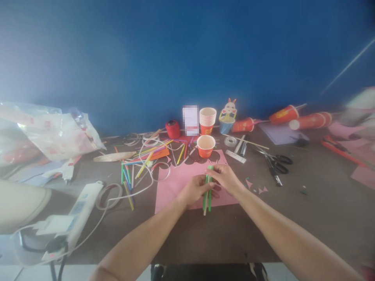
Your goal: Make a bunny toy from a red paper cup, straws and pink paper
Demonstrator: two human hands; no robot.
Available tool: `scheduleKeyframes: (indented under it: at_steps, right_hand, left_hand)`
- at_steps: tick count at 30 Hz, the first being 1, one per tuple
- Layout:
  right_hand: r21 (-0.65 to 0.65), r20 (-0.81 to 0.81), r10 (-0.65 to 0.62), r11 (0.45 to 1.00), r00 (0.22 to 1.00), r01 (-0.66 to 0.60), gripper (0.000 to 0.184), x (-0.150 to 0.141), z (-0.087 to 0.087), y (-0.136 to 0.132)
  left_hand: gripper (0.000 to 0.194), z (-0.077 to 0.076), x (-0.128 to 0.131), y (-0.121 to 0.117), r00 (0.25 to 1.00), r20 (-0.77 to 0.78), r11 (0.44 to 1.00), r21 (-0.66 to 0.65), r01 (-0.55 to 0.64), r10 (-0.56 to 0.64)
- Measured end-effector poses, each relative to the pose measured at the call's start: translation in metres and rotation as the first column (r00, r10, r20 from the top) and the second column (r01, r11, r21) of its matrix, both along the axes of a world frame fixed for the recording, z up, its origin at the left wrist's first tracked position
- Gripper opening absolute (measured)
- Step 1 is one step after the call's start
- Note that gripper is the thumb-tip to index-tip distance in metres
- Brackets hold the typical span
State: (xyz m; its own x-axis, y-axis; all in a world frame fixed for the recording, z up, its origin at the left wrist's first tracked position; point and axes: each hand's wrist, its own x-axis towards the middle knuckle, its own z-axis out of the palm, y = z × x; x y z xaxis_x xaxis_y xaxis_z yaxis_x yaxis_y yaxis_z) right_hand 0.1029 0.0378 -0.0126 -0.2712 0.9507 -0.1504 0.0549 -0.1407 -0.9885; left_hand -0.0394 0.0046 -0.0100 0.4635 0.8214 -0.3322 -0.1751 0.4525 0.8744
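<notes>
The left hand (193, 191) and right hand (225, 176) gripped two visible green straws (209, 198) and one pale stick (205, 210) above one pink sheet (175, 186).

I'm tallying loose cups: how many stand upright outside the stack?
2. A red cup in front of the cup stack, beyond the held green straws; a blue cup, topped by a rabbit figure, right of the stack. Others may be nested or hidden.

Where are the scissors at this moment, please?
The scissors lie on the table in the head view's right half, right of the right hand and beyond small pink scraps.
</notes>
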Motion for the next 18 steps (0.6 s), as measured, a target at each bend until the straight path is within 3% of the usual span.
scheduleKeyframes:
  at_steps: [4, 7, 14, 18]
  right_hand:
    - [-0.049, -0.115, -0.042, 0.998, 0.993, 0.036, 0.048, 0.005, -0.001, 0.004]
    - [-0.074, -0.166, -0.048, 0.997, 0.985, 0.036, 0.041, 0.008, 0.001, 0.006]
    - [0.026, 0.002, -0.079, 0.997, 0.997, 0.079, 0.034, 0.008, 0.007, 0.005]
    - [0.067, 0.049, -0.098, 0.993, 0.994, 0.094, 0.031, 0.009, 0.011, 0.004]
  left_hand:
    - [0.039, -0.001, -0.003, 0.004, 0.995, 0.027, 0.995, -0.043, -0.095, 0.096]
    - [0.038, 0.000, -0.003, 0.005, 0.993, 0.040, 0.993, -0.046, -0.111, 0.113]
    - [0.042, 0.003, -0.001, 0.001, 0.999, -0.035, 1.000, -0.005, -0.022, 0.022]
    - [0.041, 0.003, -0.001, 0.000, 1.000, -0.010, 0.999, -0.048, -0.007, 0.006]
